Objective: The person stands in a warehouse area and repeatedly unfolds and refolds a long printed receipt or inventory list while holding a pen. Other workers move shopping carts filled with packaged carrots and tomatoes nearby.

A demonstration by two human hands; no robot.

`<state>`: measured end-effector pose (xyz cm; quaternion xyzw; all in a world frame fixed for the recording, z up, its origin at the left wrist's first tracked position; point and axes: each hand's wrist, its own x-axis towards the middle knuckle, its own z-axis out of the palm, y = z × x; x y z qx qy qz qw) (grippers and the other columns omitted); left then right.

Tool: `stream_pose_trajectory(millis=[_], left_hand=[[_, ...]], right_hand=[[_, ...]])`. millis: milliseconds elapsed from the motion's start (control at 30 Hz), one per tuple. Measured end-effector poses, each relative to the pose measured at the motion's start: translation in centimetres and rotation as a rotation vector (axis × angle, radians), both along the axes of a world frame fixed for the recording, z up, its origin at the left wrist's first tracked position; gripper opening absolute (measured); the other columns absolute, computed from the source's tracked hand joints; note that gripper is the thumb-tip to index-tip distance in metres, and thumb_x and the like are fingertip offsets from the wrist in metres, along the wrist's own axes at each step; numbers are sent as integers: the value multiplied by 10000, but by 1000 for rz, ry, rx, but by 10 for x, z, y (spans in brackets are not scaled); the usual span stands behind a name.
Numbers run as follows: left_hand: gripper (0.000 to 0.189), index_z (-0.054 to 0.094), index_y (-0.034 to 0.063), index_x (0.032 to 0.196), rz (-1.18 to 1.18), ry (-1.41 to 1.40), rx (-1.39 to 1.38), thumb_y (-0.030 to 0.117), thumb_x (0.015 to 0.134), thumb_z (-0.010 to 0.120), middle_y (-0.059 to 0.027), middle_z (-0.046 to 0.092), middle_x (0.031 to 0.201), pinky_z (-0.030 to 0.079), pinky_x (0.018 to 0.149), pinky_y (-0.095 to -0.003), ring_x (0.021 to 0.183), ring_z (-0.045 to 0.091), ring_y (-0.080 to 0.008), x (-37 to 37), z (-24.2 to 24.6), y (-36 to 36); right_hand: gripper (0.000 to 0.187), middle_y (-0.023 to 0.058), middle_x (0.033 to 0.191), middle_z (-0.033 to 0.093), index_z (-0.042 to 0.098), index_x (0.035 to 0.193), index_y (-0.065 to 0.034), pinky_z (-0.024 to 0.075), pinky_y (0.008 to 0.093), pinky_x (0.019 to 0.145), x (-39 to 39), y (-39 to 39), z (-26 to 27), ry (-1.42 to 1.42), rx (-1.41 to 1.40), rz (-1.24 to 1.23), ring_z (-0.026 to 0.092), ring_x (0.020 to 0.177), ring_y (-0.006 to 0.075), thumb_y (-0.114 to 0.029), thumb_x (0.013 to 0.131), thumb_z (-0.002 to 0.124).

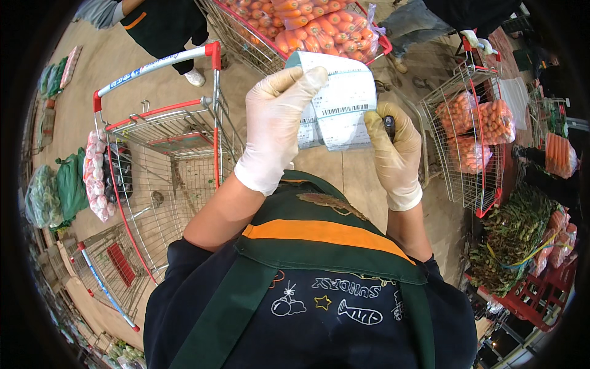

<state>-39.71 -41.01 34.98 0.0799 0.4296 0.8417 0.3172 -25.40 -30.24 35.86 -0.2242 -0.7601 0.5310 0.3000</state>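
Note:
Both of my hands wear thin white gloves, stained yellowish at the fingers. My left hand pinches the upper left part of a curled strip of printed labels between thumb and fingers. The labels bear barcodes and small print, and a second layer of the strip hangs behind. At the strip's right edge, the thumb of my right hand presses on the paper. A dark pen-like object sticks out of that same hand, its rest hidden by the fingers. The strip is held in front of my green apron.
A shopping cart stands close on my left. Ahead, another cart holds bagged carrots. To the right, a person's gloved hands grip a cart with carrot bags. Bundled greens lie near a red crate.

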Motion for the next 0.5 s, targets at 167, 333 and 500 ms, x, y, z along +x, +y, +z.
stream_pose_trajectory(millis=[167, 333, 500], left_hand=[[213, 693, -29, 1031, -48, -85, 81, 105, 870, 733, -66, 707, 935, 535, 730, -233, 818, 659, -98, -13, 2, -2], [211, 691, -25, 1031, 13, -101, 59, 97, 864, 736, -66, 707, 941, 545, 726, -243, 815, 665, -107, -11, -1, -2], [209, 691, -22, 1027, 47, -144, 65, 89, 857, 742, -68, 708, 946, 548, 730, -245, 816, 668, -114, -11, 2, -1]], right_hand=[[101, -21, 740, 490, 618, 981, -9, 386, 232, 614, 5, 6, 2, -38, -8, 103, 408, 688, 65, -46, 898, 663], [111, -31, 753, 499, 611, 998, 2, 373, 222, 609, -1, 3, -3, 44, -58, 99, 403, 689, 57, -64, 918, 651], [105, -46, 772, 512, 622, 1004, 5, 361, 211, 599, -4, -1, -1, 73, -59, 54, 404, 690, 43, -73, 935, 638]])
